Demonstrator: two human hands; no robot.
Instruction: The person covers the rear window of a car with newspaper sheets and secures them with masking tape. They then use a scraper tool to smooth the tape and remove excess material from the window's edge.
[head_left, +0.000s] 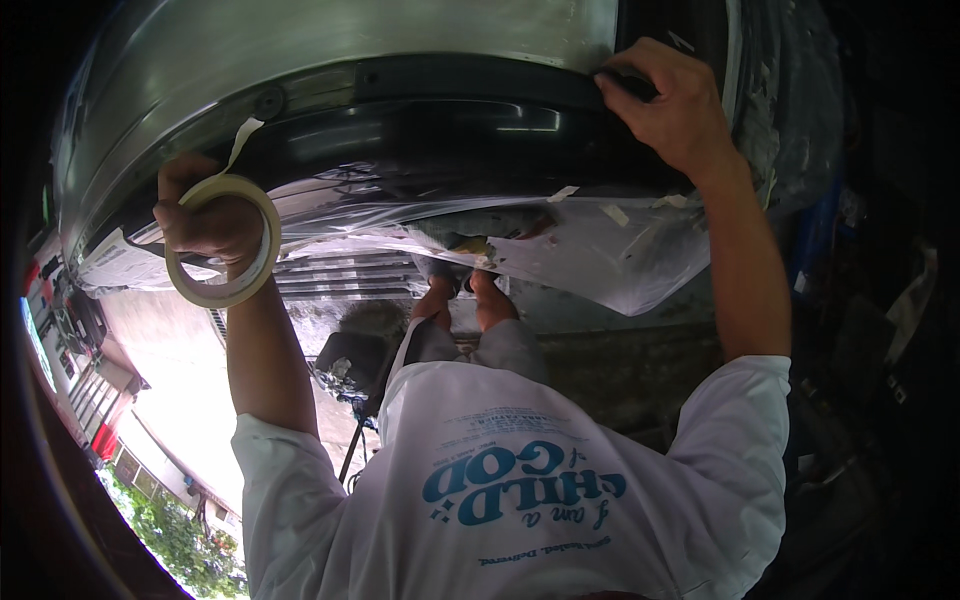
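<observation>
My left hand (208,222) is closed around a roll of cream masking tape (268,255), its fingers through the ring. From the top of the roll a short loose strip of tape (243,140) sticks up toward the vehicle. My right hand (685,110) is bent into a pinch at the right end of a dark trim strip (480,80); whatever lies between its fingertips is hidden. Above that strip curves a silver-grey body panel (450,30), and below it a glossy black panel (430,140). Thin clear plastic sheeting (640,255) hangs under the black panel.
Several tape pieces (616,214) stick to the sheeting. More plastic (800,110) covers the vehicle at the right. A dark stool-like object (350,355) stands on the floor left of my legs. Something blue and upright (815,240) is at the far right.
</observation>
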